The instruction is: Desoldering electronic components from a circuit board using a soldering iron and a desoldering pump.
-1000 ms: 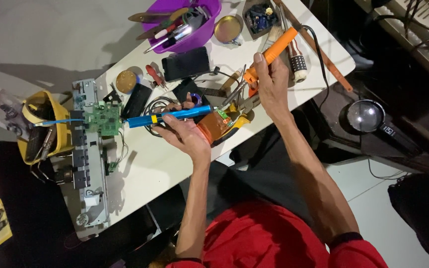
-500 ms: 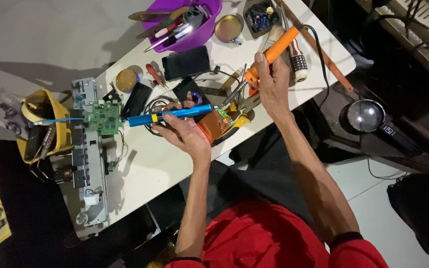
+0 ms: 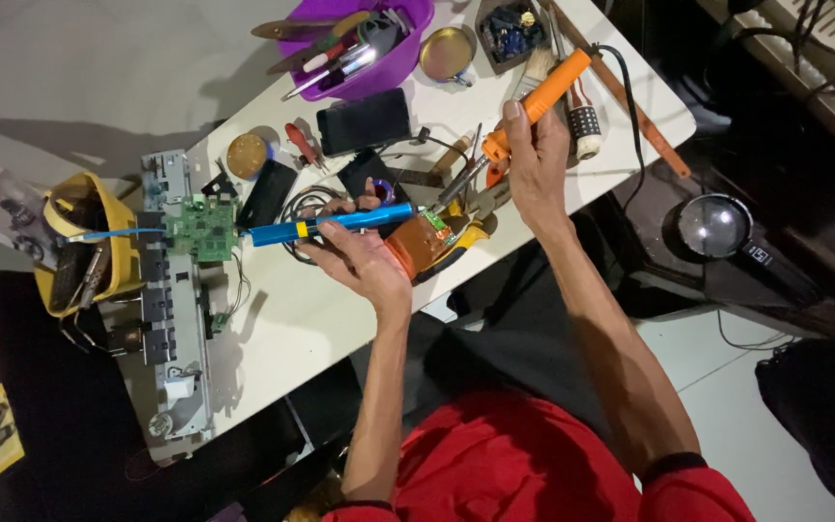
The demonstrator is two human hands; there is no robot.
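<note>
So the left hand (image 3: 364, 261) is wrapped around a blue desoldering pump (image 3: 316, 225) with a yellow band, holding it roughly level over the white worktop (image 3: 340, 319), its long thin end pointing left across a small green circuit board (image 3: 202, 229). The same hand is also pinching a little orange-taped board (image 3: 420, 242) between the fingers, right at the near edge of the worktop. The right hand (image 3: 536, 159) is closed on an orange soldering iron (image 3: 533, 101), tilted so the metal tip comes down to that small board; whether the tip actually touches it I can't tell. Its black cord (image 3: 638, 126) loops off over the right edge.

The green board sits on top of a long grey metal chassis (image 3: 171, 319) that runs along the left end of the worktop. Near the hands there's a black phone (image 3: 364, 121) lying flat, a red-handled screwdriver (image 3: 299, 142) beside it, and a round tin (image 3: 245, 155) just left of that. At the far end sits a purple bowl (image 3: 359, 43) stuffed with tools and a brass-coloured round lid (image 3: 446, 53) next to it. A yellow bag (image 3: 89, 242) hangs off the left side, and a magnifier lamp (image 3: 717, 227) sits on the dark surface to the right.
</note>
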